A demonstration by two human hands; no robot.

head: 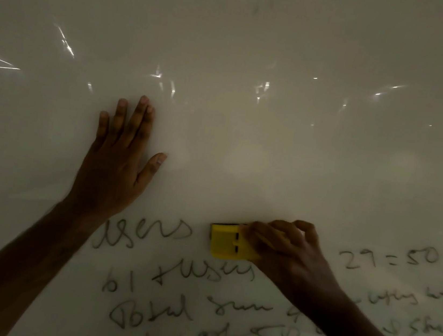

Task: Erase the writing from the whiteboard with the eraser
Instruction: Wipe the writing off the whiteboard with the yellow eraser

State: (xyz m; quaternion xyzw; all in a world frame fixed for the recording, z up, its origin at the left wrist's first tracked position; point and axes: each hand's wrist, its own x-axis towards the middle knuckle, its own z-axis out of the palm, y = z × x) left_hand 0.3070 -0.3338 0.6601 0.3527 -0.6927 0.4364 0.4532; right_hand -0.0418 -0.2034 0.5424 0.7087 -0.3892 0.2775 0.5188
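The whiteboard [259, 46] fills the whole view, dimly lit. Dark handwriting [158, 295] covers its lower part in several lines, with "29 = 50" at the right. My right hand [290, 253] grips a yellow eraser [226, 241] and presses it flat on the board within the top line of writing, just right of the word "users". My left hand [119, 163] lies flat on the blank board above and to the left, fingers spread, holding nothing. Some words are hidden under my right forearm.
The upper half of the board bears no writing, only small bright reflections [156, 74] of lights. No frame, tray or edge of the board shows.
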